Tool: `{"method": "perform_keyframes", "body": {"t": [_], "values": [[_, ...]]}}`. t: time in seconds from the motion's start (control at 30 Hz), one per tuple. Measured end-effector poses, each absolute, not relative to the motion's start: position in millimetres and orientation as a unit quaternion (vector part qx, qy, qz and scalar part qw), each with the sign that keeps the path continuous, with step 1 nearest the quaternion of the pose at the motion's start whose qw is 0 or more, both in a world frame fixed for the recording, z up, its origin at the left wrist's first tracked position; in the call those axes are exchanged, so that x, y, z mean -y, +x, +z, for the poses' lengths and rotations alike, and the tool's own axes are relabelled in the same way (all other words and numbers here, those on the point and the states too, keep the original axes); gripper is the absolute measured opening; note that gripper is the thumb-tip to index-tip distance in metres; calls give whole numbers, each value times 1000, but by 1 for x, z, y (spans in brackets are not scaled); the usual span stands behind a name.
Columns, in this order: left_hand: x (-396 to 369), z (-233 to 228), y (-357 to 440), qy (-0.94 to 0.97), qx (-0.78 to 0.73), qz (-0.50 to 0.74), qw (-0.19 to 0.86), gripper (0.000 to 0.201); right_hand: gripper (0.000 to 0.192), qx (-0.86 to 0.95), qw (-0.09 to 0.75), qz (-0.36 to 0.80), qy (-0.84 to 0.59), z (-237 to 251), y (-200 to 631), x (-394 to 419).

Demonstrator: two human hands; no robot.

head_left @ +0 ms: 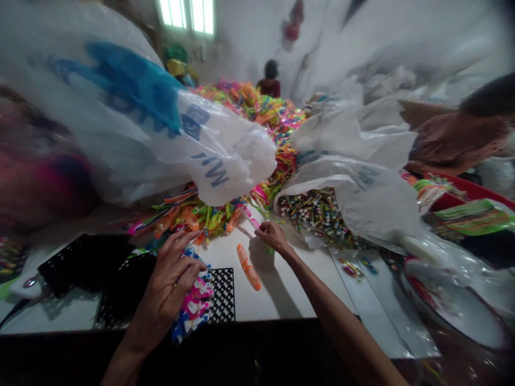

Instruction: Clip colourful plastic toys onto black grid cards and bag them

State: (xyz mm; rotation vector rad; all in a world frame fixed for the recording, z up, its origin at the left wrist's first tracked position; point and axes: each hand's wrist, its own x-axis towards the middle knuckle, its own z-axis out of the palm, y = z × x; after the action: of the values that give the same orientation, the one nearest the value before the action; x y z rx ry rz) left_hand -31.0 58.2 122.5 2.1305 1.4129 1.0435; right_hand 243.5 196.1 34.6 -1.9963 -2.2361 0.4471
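My right hand [274,237] is closed in a pinch on a pink plastic toy-glasses piece [251,217], near the edge of a colourful pile. An orange plastic toy-glasses piece [248,267] lies flat on the white table just in front of it. My left hand [171,279] is held over a black perforated tray [222,295], its fingers bent but apart, with nothing seen in them. Small blue, pink and white plastic figures [197,300] stand in rows on that tray, partly hidden by the left hand.
A large heap of bright plastic pieces [241,99] rises behind the table [289,300]. White plastic bags [237,155] bulge over both sides; one holds small patterned pieces [311,212]. Black trays [86,262] lie left. Clear bags [370,300] and a basin [462,305] are right. Another person [458,134] is at right.
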Motion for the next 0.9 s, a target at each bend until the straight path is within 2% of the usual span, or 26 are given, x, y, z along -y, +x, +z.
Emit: {"method": "perform_keyframes", "body": {"t": [0.1, 0.23, 0.37, 0.5, 0.7, 0.77, 0.9], "values": [[-58, 122, -32, 759, -501, 373, 185, 24, 26, 724, 57, 180, -663, 40, 265, -193], [-59, 122, -31, 756, -500, 382, 183, 23, 33, 708, 40, 135, -692, 44, 274, -182], [-59, 124, -30, 751, -504, 381, 190, 24, 17, 712, 11, 116, -693, 45, 268, -173], [-59, 125, -29, 748, -516, 368, 195, 27, 19, 714, 28, 120, -689, 47, 258, -165], [-60, 124, -29, 755, -497, 382, 191, 24, 7, 736, 193, 219, -611, 45, 227, -126], [-60, 125, -29, 759, -492, 381, 191, 24, 1, 743, 221, 244, -583, 44, 213, -114], [-59, 127, -29, 754, -505, 374, 193, 25, 11, 739, 257, 322, -533, 42, 194, -100]]}}
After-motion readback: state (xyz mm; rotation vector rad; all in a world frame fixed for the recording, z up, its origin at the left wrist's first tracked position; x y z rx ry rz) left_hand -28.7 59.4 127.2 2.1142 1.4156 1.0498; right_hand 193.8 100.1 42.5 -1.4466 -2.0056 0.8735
